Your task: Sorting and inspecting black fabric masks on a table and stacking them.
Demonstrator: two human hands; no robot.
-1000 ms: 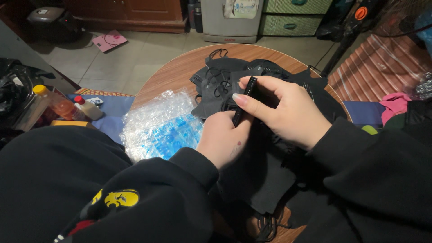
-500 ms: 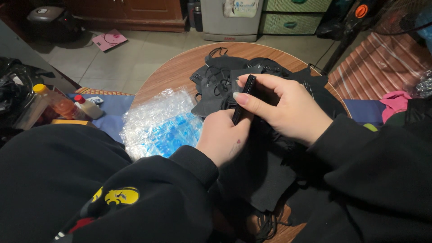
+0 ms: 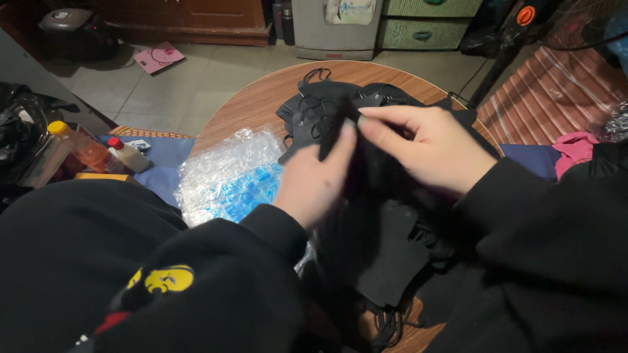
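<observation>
A heap of black face masks with ear loops lies on a round wooden table. My left hand and my right hand meet above the near part of the heap, and both pinch one black mask between thumb and fingers. More black masks lie below my hands near the table's front. A crinkled clear plastic bag with blue printing rests on the table just left of my left hand.
On the floor at left stand an orange-liquid bottle with a yellow cap and a white bottle with a red cap. A pink cloth lies at right. A striped mat and cabinets are beyond the table.
My left hand has risen, its fingers now up beside the right hand's fingertips. The right hand has shifted its hold, and the mask hangs lower between both hands.
</observation>
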